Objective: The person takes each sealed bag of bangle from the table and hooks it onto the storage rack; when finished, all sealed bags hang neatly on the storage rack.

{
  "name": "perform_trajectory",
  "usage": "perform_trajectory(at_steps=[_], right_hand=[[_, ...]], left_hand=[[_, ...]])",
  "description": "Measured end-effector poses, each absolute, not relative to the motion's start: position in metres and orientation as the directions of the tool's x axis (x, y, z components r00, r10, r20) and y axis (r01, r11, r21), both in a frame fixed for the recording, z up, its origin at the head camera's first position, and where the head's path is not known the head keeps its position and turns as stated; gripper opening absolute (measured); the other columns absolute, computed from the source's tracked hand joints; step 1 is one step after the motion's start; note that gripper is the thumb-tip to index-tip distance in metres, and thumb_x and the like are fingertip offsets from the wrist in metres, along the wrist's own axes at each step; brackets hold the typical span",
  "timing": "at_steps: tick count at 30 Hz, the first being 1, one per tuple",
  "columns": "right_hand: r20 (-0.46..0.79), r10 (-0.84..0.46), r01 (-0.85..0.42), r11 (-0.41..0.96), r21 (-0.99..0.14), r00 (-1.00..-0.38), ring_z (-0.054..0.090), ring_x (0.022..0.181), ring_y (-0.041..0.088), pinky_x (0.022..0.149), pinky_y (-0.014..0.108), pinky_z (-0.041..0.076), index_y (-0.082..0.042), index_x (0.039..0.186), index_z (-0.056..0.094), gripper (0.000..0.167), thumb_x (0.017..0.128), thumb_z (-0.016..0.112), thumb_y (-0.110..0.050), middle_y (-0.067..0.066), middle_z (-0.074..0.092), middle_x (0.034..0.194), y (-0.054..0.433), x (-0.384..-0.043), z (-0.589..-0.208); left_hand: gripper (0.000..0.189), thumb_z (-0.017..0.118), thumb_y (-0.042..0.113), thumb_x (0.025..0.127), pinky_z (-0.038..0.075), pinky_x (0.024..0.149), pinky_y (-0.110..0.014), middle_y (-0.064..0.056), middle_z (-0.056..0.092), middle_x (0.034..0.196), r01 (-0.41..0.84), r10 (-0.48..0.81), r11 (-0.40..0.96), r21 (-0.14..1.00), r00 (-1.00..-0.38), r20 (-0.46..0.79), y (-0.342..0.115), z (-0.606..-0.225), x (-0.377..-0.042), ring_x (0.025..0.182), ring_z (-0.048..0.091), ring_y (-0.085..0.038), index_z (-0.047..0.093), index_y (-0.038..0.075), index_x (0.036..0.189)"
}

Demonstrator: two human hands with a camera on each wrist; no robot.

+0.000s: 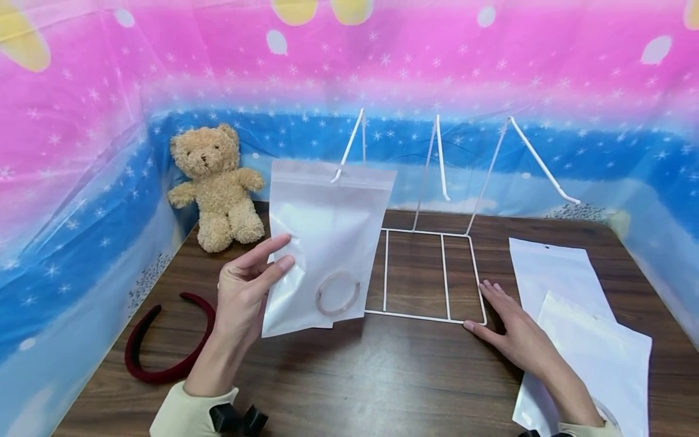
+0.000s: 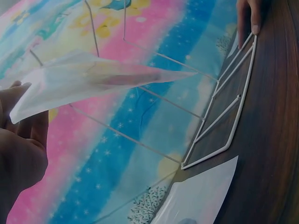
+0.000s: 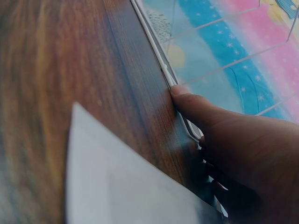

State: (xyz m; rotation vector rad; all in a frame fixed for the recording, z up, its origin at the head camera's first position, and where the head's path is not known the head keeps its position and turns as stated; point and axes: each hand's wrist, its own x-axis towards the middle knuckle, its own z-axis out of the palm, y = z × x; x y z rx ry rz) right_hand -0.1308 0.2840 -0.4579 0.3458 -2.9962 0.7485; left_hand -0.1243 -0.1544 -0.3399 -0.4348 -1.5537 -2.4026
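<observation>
A white zip pouch [image 1: 322,237] with a ring-shaped bangle [image 1: 318,298] showing at its lower front hangs at the left hook [image 1: 349,145] of a white wire display rack [image 1: 445,273]. My left hand [image 1: 248,285] pinches the pouch's left edge between thumb and fingers. In the left wrist view the pouch [image 2: 88,77] appears edge-on, its top at the hook. My right hand [image 1: 513,331] rests at the rack base's right front corner, fingers extended along the side wire. The right wrist view shows the thumb [image 3: 191,100] lying on the base wire [image 3: 159,58].
Two white pouches [image 1: 601,346] lie overlapping on the table at the right, partly under my right forearm. A dark red headband [image 1: 164,373] lies at the left, beside my left wrist. Behind it a teddy bear [image 1: 213,188] leans against the patterned backdrop. Two other hooks [image 1: 540,158] stick out.
</observation>
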Motion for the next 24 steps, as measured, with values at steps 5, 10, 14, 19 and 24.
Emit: perform_trajectory(at_steps=[5,10,14,19,24], right_hand=[[0.104,-0.208,-0.233,0.856,-0.462,-0.973,0.021,0.144,0.037,0.103,0.066,0.029,-0.014,0.156,0.026,0.092,0.087,0.062,-0.062,0.014,0.026,0.159,0.285,-0.131,-0.459],[0.116,-0.205,-0.236,0.856,-0.46,-0.972,0.022,0.144,0.036,0.103,0.065,0.029,-0.014,0.156,0.028,0.092,0.086,0.063,-0.062,0.013,0.027,0.158,0.285,-0.131,-0.46],[0.122,-0.205,-0.239,0.852,-0.466,-0.971,0.022,0.144,0.035,0.104,0.064,0.029,-0.014,0.156,0.028,0.091,0.087,0.063,-0.062,0.012,0.027,0.158,0.285,-0.131,-0.46],[0.135,-0.209,-0.248,0.851,-0.462,-0.969,0.022,0.144,0.035,0.105,0.063,0.03,-0.012,0.155,0.031,0.09,0.086,0.064,-0.061,0.011,0.028,0.158,0.287,-0.131,-0.461],[0.138,-0.204,-0.245,0.855,-0.458,-0.969,0.022,0.145,0.033,0.105,0.062,0.031,-0.012,0.154,0.032,0.09,0.086,0.063,-0.062,0.01,0.028,0.158,0.289,-0.13,-0.461]], left_hand=[[0.034,0.065,-0.016,0.085,0.057,0.065,-0.024,-0.015,0.071,0.107,0.383,-0.063,-0.48,0.789,-0.912,0.405,-0.142,-0.34,-0.148,0.083,0.072,-0.019,0.068,-0.006,0.118],[0.034,0.069,-0.012,0.084,0.057,0.066,-0.024,-0.014,0.07,0.113,0.407,-0.096,-0.471,0.783,-0.906,0.413,-0.128,-0.337,-0.175,0.082,0.071,-0.017,0.069,-0.004,0.118],[0.035,0.074,-0.007,0.082,0.052,0.058,-0.018,-0.007,0.072,0.086,0.433,-0.127,-0.423,0.796,-0.898,0.421,-0.118,-0.335,-0.201,0.065,0.062,-0.008,0.07,-0.004,0.117],[0.036,0.076,-0.002,0.082,0.048,0.052,-0.018,-0.006,0.064,0.062,0.448,-0.151,-0.383,0.808,-0.893,0.423,-0.109,-0.336,-0.228,0.055,0.055,-0.008,0.07,-0.002,0.117],[0.036,0.076,-0.001,0.083,0.056,0.059,-0.026,-0.014,0.073,0.082,0.401,-0.14,-0.428,0.81,-0.915,0.379,-0.102,-0.337,-0.246,0.067,0.069,-0.016,0.07,0.001,0.119]])
